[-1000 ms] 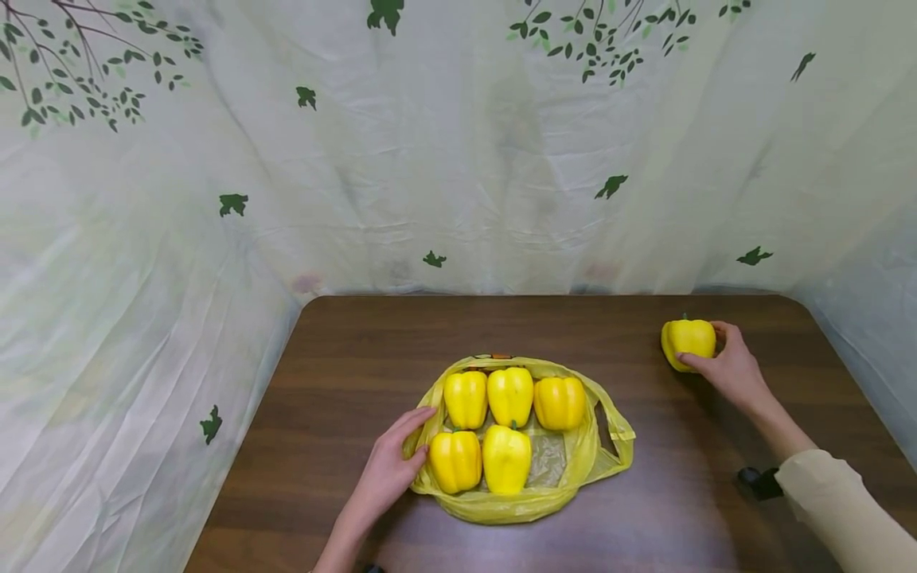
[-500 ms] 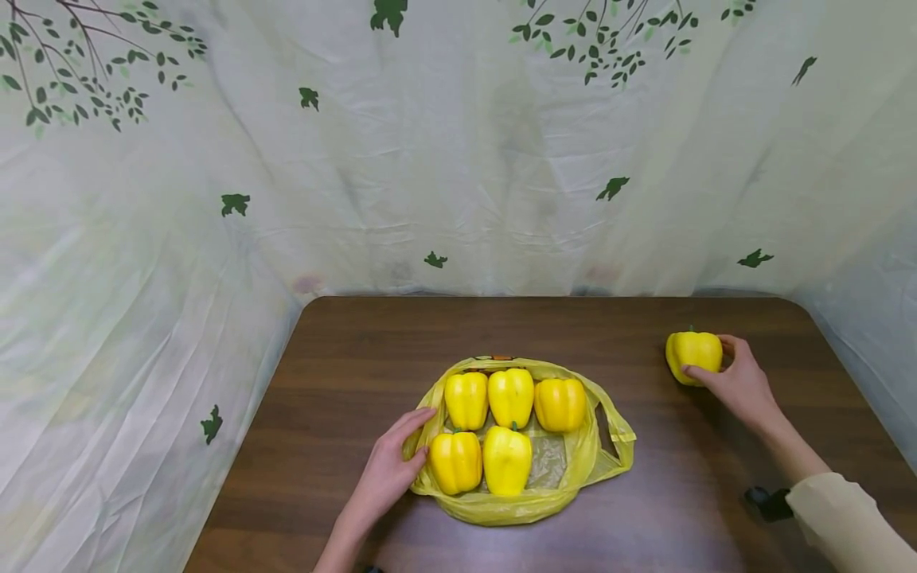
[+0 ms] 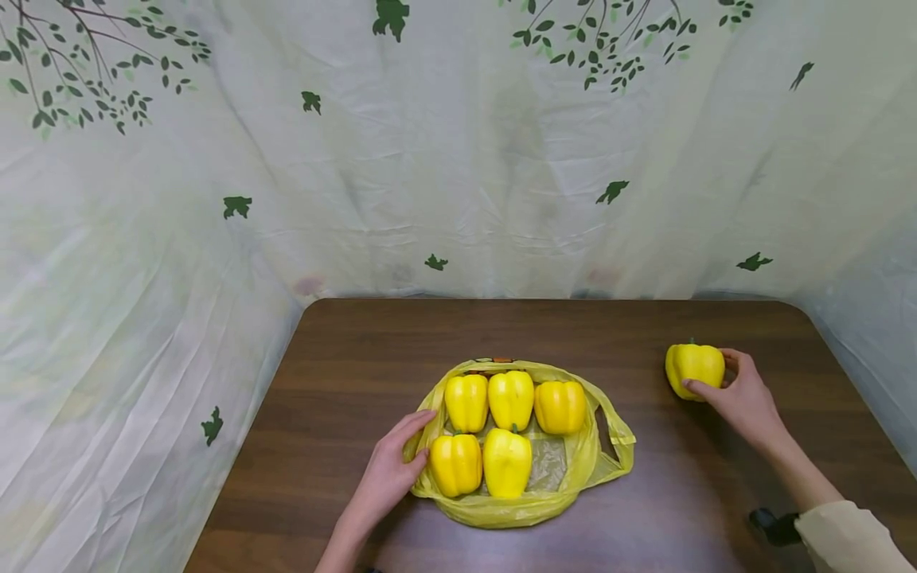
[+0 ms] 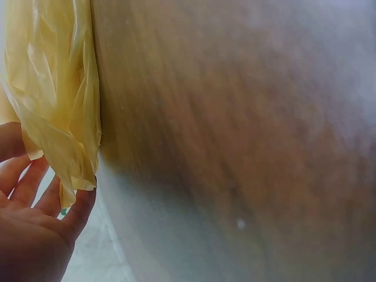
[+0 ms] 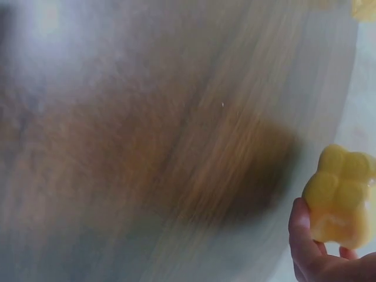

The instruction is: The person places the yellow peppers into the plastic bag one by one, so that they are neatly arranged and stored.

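A yellow bell pepper (image 3: pixel 695 368) is gripped in my right hand (image 3: pixel 749 402) over the right part of the table, its green stem pointing away. In the right wrist view, the thumb lies along the lobed pepper (image 5: pixel 341 194); a shadow falls on the table apart from it. My left hand (image 3: pixel 387 469) holds the left edge of an open yellow plastic bag (image 3: pixel 533 513), the bag's thin film (image 4: pixel 59 88) between thumb and fingers in the left wrist view. Inside the bag, several yellow peppers (image 3: pixel 507 464) stand in two rows, with a gap at the front right.
The brown wooden table (image 3: pixel 372 334) has rounded far corners. Pale cloth (image 3: pixel 487 159) printed with leaves surrounds its back and sides. A bag handle loop (image 3: pixel 618 446) sticks out to the right. A dark wrist device (image 3: pixel 774 525) sits below the right forearm.
My right hand and its bell pepper have shifted down toward me and slightly right. The left hand and the bag have stayed in place.
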